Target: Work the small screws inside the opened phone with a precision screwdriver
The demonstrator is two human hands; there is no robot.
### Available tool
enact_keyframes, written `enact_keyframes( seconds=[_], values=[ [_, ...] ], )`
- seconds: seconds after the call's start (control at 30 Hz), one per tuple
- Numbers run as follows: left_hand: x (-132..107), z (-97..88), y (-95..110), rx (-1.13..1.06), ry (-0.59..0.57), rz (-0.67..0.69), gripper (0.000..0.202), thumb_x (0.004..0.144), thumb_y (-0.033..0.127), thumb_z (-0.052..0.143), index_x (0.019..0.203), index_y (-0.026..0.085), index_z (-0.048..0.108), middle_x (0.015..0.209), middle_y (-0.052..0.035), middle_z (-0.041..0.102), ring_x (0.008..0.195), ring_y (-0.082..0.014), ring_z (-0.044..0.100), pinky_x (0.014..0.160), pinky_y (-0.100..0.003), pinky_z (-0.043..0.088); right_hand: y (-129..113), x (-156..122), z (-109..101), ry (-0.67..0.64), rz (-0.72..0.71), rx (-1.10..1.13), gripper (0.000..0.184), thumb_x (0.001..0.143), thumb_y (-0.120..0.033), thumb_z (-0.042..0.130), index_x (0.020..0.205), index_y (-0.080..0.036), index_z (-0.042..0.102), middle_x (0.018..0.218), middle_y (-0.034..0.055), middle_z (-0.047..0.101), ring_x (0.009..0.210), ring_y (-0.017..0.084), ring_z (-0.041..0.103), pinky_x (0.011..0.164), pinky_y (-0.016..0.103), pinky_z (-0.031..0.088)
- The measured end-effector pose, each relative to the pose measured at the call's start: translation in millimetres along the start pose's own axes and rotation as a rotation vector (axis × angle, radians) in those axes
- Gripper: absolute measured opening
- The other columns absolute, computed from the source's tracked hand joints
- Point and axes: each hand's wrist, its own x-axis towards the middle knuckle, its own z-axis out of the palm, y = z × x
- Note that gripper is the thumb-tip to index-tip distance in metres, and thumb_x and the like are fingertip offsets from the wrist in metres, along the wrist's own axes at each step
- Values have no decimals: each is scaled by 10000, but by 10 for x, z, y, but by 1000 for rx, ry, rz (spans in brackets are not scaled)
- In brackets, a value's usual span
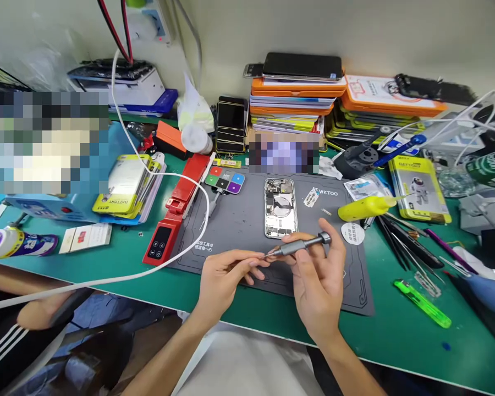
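My right hand (318, 278) grips a grey precision screwdriver (301, 246) held nearly level, its tip pointing left. My left hand (225, 278) is pinched at that tip, thumb and fingers pressed together; whatever small thing they hold is too tiny to make out. Both hands hover over the front of a dark grey work mat (239, 225). Just beyond them on the mat lies an opened phone (280, 207), back off, with its inner parts showing. A small coloured screw tray (225, 180) sits at the mat's far left corner.
A red device (169, 234) and a white cable (177, 176) lie left of the mat. At the right are a yellow bottle (365, 207), tweezers (400, 242) and a green tool (423, 302). Stacked orange boxes (297, 91) stand at the back. Another person's arm (33, 313) rests lower left.
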Motion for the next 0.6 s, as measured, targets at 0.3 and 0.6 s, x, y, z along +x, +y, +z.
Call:
enact_keyframes(
  seconds=[0.3, 0.6],
  values=[
    [-30, -24, -26, -59, -3, 29, 142, 1001, 295, 807, 944, 197, 892, 843, -59, 872, 600, -150, 797, 535, -179, 628, 2, -6, 15, -47, -29, 61, 447, 1119, -219, 598, 1509, -426, 535, 1172, 19, 771, 894, 181, 819, 842, 379, 722],
    [-37, -25, -31, -66, -8, 58, 131, 1014, 240, 794, 941, 205, 897, 844, -55, 871, 603, -142, 792, 534, -174, 625, 11, -16, 12, -44, -38, 33, 466, 1121, -211, 605, 1529, -422, 525, 1154, 4, 782, 952, 160, 810, 867, 320, 705]
  ],
)
